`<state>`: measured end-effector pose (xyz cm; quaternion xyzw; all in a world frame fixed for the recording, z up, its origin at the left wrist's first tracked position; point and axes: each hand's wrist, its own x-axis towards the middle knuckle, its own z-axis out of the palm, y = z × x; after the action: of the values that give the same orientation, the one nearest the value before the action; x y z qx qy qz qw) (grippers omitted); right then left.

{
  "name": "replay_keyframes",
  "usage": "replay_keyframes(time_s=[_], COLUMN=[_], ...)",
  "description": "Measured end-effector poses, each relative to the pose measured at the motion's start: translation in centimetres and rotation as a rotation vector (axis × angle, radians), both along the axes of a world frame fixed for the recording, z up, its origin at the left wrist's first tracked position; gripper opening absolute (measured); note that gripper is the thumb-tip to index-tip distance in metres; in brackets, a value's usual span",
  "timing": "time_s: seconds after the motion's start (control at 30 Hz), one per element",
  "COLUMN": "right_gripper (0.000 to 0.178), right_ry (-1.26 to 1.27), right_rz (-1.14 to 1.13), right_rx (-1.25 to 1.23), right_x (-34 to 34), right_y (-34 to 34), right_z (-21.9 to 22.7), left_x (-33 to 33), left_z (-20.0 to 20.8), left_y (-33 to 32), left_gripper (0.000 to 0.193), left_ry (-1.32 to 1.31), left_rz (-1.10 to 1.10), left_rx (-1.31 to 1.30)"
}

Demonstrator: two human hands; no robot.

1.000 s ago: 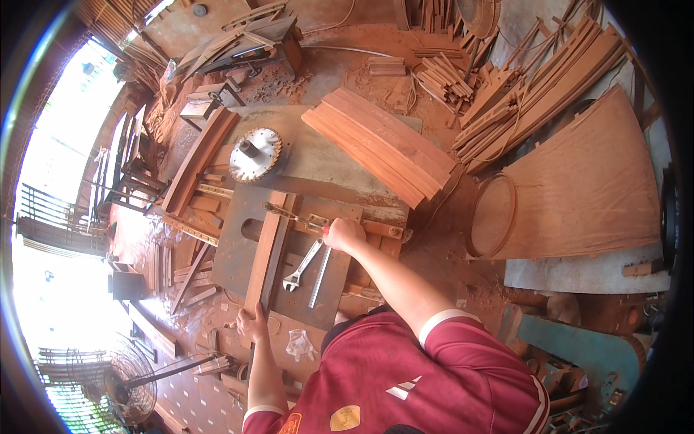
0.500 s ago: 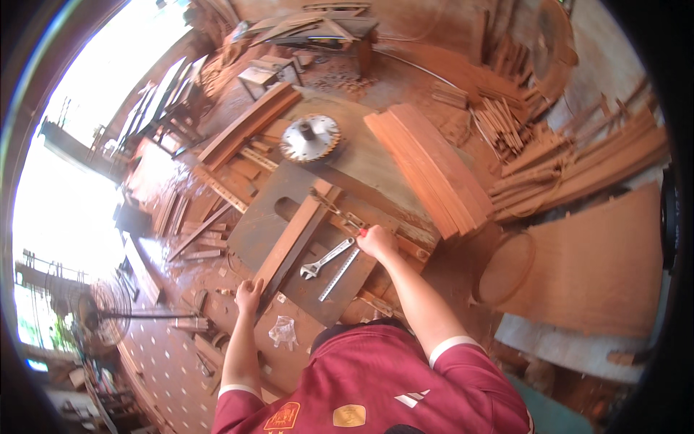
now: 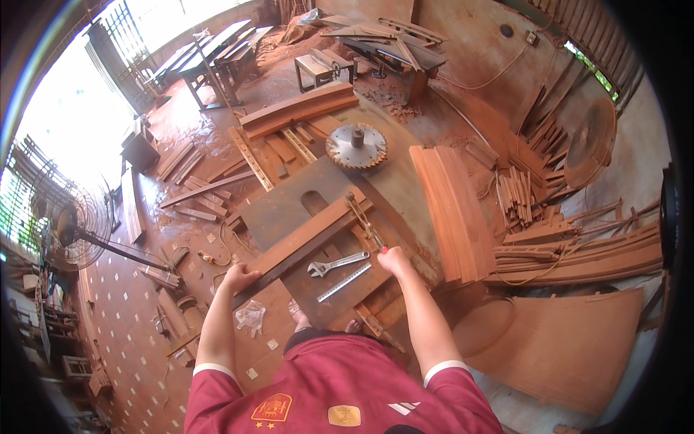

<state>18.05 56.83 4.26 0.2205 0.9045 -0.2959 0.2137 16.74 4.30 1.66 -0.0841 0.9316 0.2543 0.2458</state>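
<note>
A long wooden bar (image 3: 300,242) lies slantwise across the dark metal saw table (image 3: 278,210). My left hand (image 3: 242,277) is closed around the bar's near left end. At its far right end sits a metal clamp (image 3: 369,228); its red handle is in my right hand (image 3: 394,260), mostly hidden by the fingers. On the table between my hands lie an adjustable wrench (image 3: 337,265) and a steel ruler (image 3: 344,283), neither touched. Behind the bar, a round toothed saw blade (image 3: 356,147) lies flat with a dark cylinder on its middle.
Stacked reddish boards (image 3: 452,210) lie on the table's right. Another wooden beam (image 3: 300,110) lies at its far edge. Wood offcuts (image 3: 210,195) and a plastic bag (image 3: 251,317) are on the floor at left, near a standing fan (image 3: 69,224). Planks (image 3: 578,253) fill the right side.
The head view has swung, so the table sits further right and more of the far room shows. Both hands stay on the bar and clamp handle.
</note>
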Motion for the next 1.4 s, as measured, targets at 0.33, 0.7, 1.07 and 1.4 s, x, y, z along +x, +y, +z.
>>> replay_keyframes(time_s=[0.33, 0.7, 1.07, 1.4], right_gripper=[0.051, 0.056, 0.047, 0.046], right_ry=[-0.189, -0.260, 0.170, 0.237], right_rz=[0.342, 0.183, 0.074, 0.059], right_rx=[0.150, 0.034, 0.048, 0.139], right_x=[-0.7, -0.4, 2.3, 2.6], right_y=[-0.5, -0.3, 0.0, -0.1], right_z=[8.6, 9.7, 3.8, 2.5], left_x=[2.8, 3.0, 0.9, 1.0], left_z=[1.2, 1.7, 1.2, 1.2], left_y=[2.7, 2.6, 5.1, 5.1], left_gripper=[0.048, 0.055, 0.077, 0.075], left_ry=[0.403, 0.432, 0.393, 0.419], left_rz=[0.114, 0.097, 0.035, 0.045], left_rx=[-0.184, -0.081, -0.334, -0.323])
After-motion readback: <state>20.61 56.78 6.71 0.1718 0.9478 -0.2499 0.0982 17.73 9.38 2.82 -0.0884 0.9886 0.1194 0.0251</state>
